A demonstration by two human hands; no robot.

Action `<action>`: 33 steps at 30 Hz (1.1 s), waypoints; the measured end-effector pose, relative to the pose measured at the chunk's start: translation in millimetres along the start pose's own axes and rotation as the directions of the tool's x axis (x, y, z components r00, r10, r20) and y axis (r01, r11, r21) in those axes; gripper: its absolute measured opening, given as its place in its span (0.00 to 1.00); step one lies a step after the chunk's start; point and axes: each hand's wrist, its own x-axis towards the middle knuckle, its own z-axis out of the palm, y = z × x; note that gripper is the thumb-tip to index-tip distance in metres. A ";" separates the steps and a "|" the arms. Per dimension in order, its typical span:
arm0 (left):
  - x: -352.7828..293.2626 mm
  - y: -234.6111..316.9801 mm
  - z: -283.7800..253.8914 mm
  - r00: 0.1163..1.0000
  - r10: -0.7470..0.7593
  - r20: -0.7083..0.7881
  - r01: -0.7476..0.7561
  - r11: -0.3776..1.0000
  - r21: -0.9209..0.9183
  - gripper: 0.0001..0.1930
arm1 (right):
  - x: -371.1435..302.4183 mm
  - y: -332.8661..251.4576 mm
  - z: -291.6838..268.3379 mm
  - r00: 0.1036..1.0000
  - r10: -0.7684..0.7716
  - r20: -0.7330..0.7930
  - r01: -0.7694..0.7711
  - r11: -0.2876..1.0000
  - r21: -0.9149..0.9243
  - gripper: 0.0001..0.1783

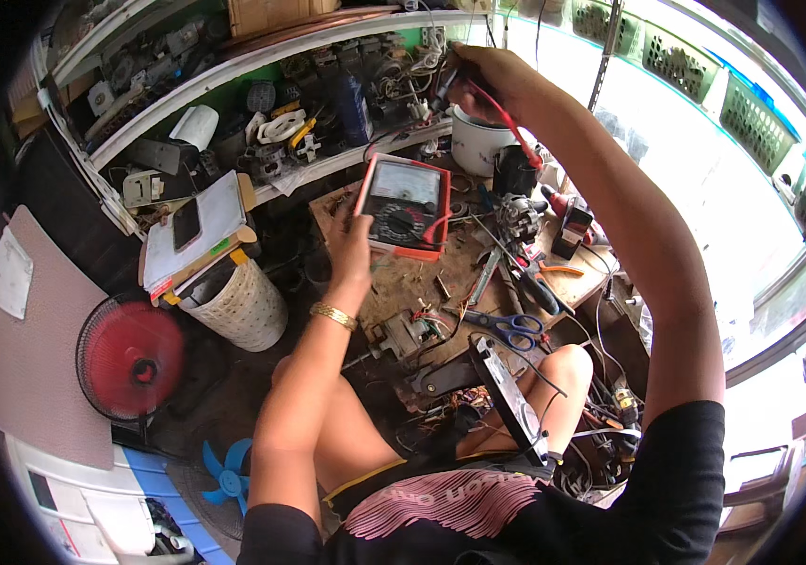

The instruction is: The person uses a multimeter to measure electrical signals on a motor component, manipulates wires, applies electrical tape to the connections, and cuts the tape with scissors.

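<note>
Partly closed left grip (pixel 352 252) on multimeter (pixel 404 203)

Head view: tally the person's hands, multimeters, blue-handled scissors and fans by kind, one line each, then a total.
Hands: 2, the left hand and the right hand
Multimeter: 1
Blue-handled scissors: 1
Fans: 2, a red fan and a blue-bladed fan
Total: 6
</note>
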 end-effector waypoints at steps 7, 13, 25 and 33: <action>-29.3 -12.2 32.9 0.992 -0.099 0.074 0.111 0.980 -0.166 0.19 | 8.8 29.7 10.4 1.000 0.010 0.008 -0.010 0.998 0.065 0.16; -36.2 -5.7 18.8 0.932 -0.333 0.144 0.362 0.877 -0.316 0.16 | 2.7 66.6 -22.8 0.978 0.160 0.133 -0.149 0.985 -0.089 0.13; -44.4 -10.6 11.1 0.966 -0.201 0.161 0.247 0.896 -0.368 0.17 | -27.4 108.1 -34.4 0.952 -0.288 -0.107 0.098 0.615 -0.782 0.25; -48.8 4.1 8.3 0.986 -0.123 0.113 0.147 0.961 -0.236 0.22 | -71.3 119.0 -18.8 0.722 -0.406 0.561 0.427 -0.377 -0.822 0.22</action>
